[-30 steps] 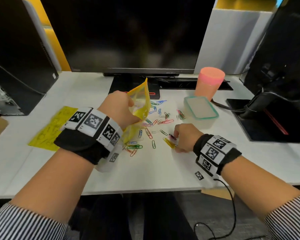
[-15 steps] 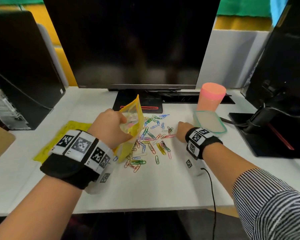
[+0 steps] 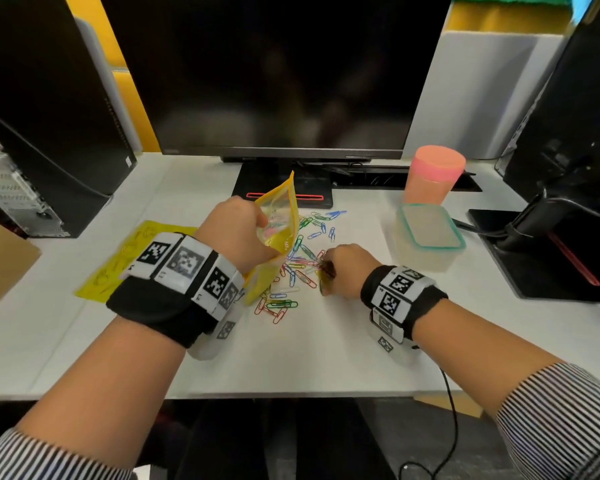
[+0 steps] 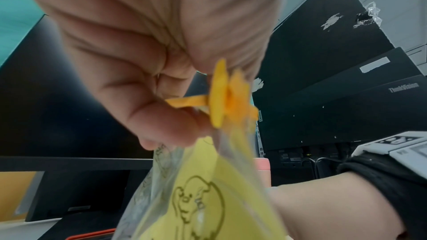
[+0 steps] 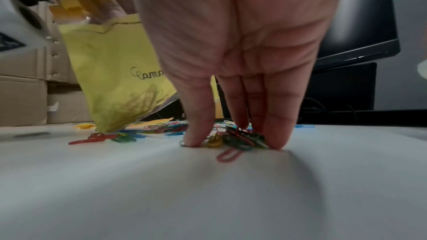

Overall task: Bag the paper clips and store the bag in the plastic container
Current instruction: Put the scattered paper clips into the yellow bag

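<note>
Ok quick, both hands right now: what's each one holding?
Left hand: grips the yellow bag by its top edge.
Right hand: fingertips gathering a clump of paper clips on the table.

White tabletop (image 3: 326, 358). Translucent yellow plastic zip bag (image 3: 280, 223) with dark line drawings and a darker orange-yellow zip strip. Scattered wire paper clips (image 3: 300, 268) in red, blue, green, yellow, pink and white. Clear plastic container (image 3: 428, 252) with a frosted lid edged in teal. Salmon-pink cylindrical cup (image 3: 433, 174) with a brighter pink band. Flat yellow sheet (image 3: 118, 265) with dark outline drawings, toward the left edge. Black wristbands (image 3: 160, 313) with white blocks of black-and-white square markers. Sleeves (image 3: 561, 424) in black-and-white stripes. Black monitor (image 3: 274, 74).
</note>
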